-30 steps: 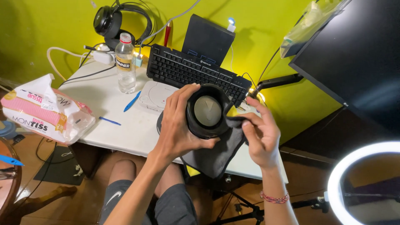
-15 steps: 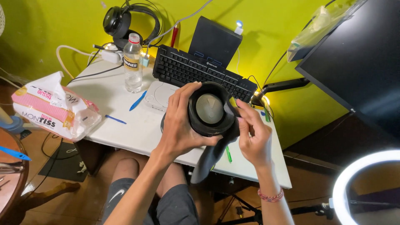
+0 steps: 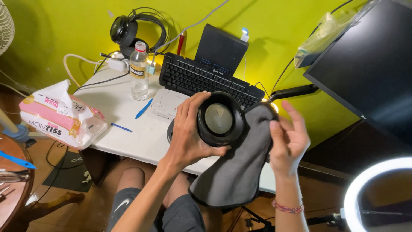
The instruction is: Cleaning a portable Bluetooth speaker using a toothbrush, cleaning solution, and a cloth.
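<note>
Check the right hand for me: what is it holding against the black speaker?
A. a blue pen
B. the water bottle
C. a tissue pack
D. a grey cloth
D: the right hand holds a grey cloth that hangs down beside the speaker, which the left hand grips; the pen, bottle and tissue pack all sit on the desk.

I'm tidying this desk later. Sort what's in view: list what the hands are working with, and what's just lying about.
In hand:
left hand grips the round black speaker
right hand holds the grey cloth against it

Lying about:
keyboard
water bottle
headphones
tissue pack
two blue pens
monitor
ring light
</note>
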